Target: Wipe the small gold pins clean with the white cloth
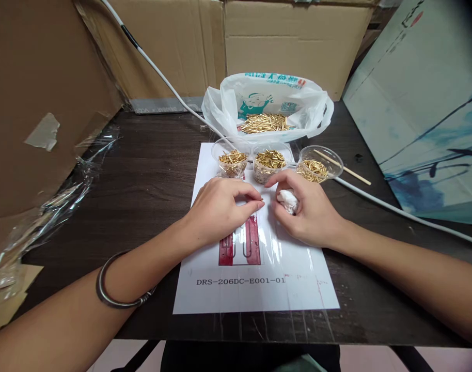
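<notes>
Over the printed white sheet [205, 297], my left hand [224, 206] pinches a tiny gold piece [262, 200] between thumb and fingertips. My right hand [308, 212] is curled around a crumpled white tissue [287, 201], its index finger reaching toward the middle cup. Three clear plastic cups stand behind my hands: the left cup [231, 159] and the middle cup [270, 160] hold gold pins, and the right cup [317, 164] holds more, with a wooden stick [352, 173] across its rim. A red-marked drawing [253, 240] shows on the sheet below my left hand.
Behind the cups, a white plastic bag [224, 113] holds a heap of gold pins [265, 123]. A white cable [158, 72] crosses the dark table [143, 170] behind my hands. Cardboard [182, 46] walls the back and left; a painted panel [425, 113] stands at the right.
</notes>
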A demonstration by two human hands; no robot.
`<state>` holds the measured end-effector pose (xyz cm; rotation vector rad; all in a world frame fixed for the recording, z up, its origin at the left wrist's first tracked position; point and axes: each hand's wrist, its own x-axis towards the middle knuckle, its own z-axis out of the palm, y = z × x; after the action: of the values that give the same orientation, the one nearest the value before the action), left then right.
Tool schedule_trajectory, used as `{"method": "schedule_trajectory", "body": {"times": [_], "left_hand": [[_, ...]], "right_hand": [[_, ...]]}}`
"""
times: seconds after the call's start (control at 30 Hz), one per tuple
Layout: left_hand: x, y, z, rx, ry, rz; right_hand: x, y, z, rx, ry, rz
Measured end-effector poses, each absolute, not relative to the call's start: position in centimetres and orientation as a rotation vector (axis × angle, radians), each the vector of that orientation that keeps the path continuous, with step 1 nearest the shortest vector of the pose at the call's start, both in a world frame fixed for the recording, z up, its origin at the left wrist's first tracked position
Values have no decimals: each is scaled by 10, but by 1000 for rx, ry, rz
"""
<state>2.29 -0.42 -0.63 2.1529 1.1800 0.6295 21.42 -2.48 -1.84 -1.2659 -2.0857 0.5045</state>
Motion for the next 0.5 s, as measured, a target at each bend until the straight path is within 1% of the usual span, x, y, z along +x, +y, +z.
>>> {"method": "schedule_trajectory", "body": {"times": [0.23, 0.5], "left_hand": [[23, -4, -7, 2158, 1141, 623], [23, -3, -8, 2129, 1149, 593]], "right_hand": [[213, -29, -14, -1313, -2199, 480], [211, -30, -12, -1588, -2261, 475]]}}
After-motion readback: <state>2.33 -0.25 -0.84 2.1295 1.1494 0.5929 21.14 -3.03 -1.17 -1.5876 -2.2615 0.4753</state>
